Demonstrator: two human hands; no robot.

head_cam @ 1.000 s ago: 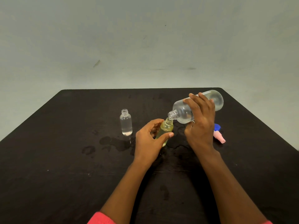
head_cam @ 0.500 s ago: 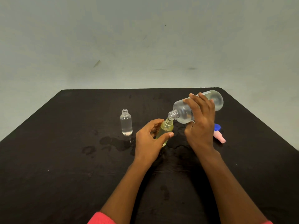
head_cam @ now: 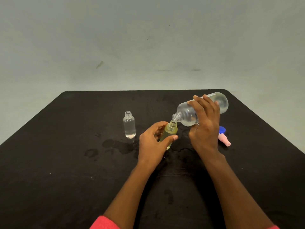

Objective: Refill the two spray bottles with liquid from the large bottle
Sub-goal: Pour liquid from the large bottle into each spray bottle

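Tabletop [head_cam: 66, 162], yellow bottle [head_cam: 170, 130] in left fingers [head_cam: 159, 125], large bottle [head_cam: 186, 114] under right fingers [head_cam: 206, 104]

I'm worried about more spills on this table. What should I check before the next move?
1. Large bottle mouth over the yellow bottle neck: ok, it sits right above the opening.
2. Left hand steadying the yellow bottle: ok, thumb and fingers wrap it.
3. Right hand grip on the large bottle: ok, fingers reach across its tilted body.
4. Yellow bottle's fill level: cannot tell.
5. Table dry: not ok, wet patches lie by both small bottles.
6. Clear bottle uncapped and upright: ok.
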